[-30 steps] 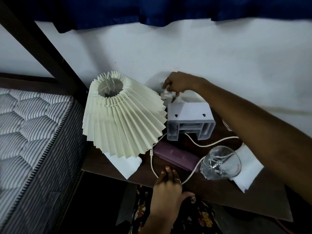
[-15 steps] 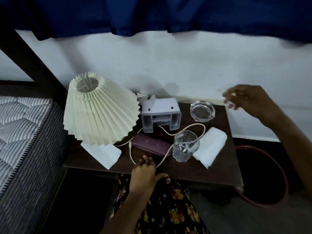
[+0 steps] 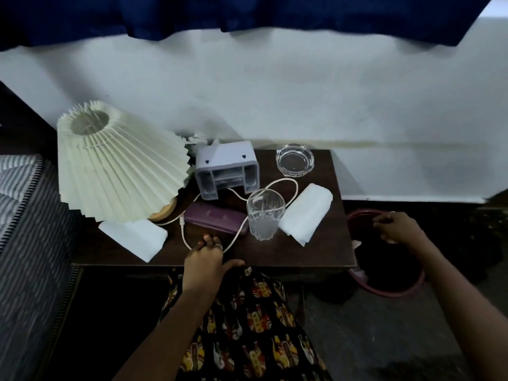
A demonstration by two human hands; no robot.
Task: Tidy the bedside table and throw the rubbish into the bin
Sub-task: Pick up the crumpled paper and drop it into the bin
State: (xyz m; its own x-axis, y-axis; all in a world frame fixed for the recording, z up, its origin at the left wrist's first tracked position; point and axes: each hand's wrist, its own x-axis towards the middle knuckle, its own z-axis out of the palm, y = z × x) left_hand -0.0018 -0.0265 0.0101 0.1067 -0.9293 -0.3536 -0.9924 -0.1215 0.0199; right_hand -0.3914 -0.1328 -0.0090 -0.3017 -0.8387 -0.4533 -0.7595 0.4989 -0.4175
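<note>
The dark wooden bedside table (image 3: 302,254) carries a lamp with a cream pleated shade (image 3: 118,160), a white plastic holder (image 3: 228,169), a glass ashtray (image 3: 295,160), a drinking glass (image 3: 265,213), a purple case (image 3: 214,220) and a looping white cable (image 3: 286,182). A folded white tissue (image 3: 306,213) lies at the right, another white paper (image 3: 134,237) at the front left. Crumpled white paper (image 3: 196,138) pokes out behind the lamp. My left hand (image 3: 204,262) rests on the table's front edge, fingers straight. My right hand (image 3: 395,226) hangs over the red-rimmed bin (image 3: 395,293), fingers loose, nothing visible in it.
A striped mattress (image 3: 24,215) borders the table on the left. The white wall (image 3: 275,105) and a dark blue curtain (image 3: 247,15) lie behind. The bin stands on the grey floor right of the table. My patterned dress (image 3: 247,325) fills the space below the table edge.
My right hand left the crumpled paper behind the holder, swung right past the table and came down over the bin. My left hand stayed on the table's front edge.
</note>
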